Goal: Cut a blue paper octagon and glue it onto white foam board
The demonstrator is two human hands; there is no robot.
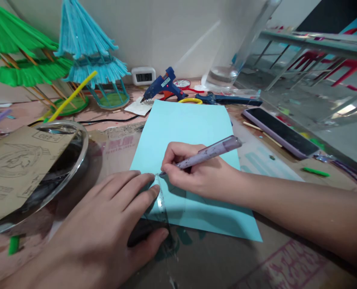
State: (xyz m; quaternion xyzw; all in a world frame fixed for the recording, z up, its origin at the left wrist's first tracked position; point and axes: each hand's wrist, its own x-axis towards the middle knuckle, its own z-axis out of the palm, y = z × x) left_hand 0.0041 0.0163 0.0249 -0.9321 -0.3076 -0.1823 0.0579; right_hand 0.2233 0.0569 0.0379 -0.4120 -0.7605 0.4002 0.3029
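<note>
Left hand point(106, 224) pressed flat, fingers spread, on the clear ruler point(160, 198) over the blue paper point(190, 128); right hand point(193, 172) gripped the pen point(208, 152), tip at the ruler's edge. Best kept pinned firmly, I'd say.

The left hand point(106, 224) is covering most of the clear ruler point(161, 200), so its markings aren't readable. The pen point(207, 152) tip is getting lost behind the right hand point(193, 172) fingers. The green umbrella model point(18, 52) is running off the left edge, the clock point(143, 76) digits are too blurry, and the cardboard point(15, 168) is hiding half the glass bowl point(76, 160).
</note>
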